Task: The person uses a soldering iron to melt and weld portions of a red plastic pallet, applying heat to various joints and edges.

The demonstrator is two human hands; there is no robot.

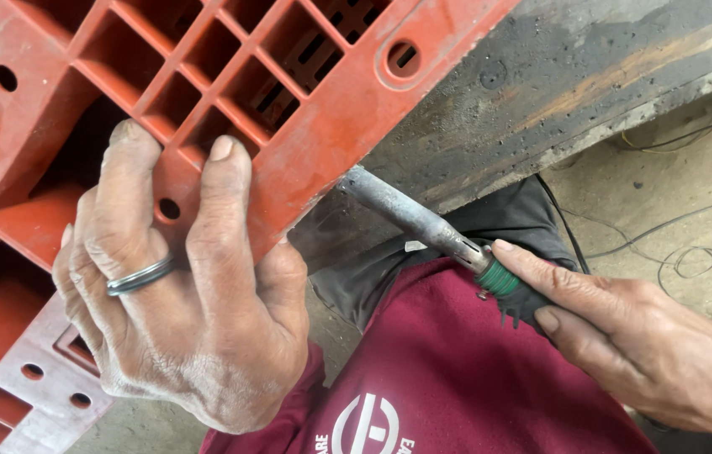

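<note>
My left hand (179, 294) grips the red plastic pallet (305, 109), my right hand (650, 345) closed around the soldering iron (423, 227); a slip could scorch my fingers (225, 202).

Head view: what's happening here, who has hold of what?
A person grips the edge of a red plastic pallet with the left hand, fingers hooked into its grid openings. The right hand holds a rod-like metal tool by its green-wrapped handle, with the tip set against the pallet's lower edge, beside a dark wooden board. A ring sits on one left finger. Loose wires lie on the concrete floor at right.
</note>
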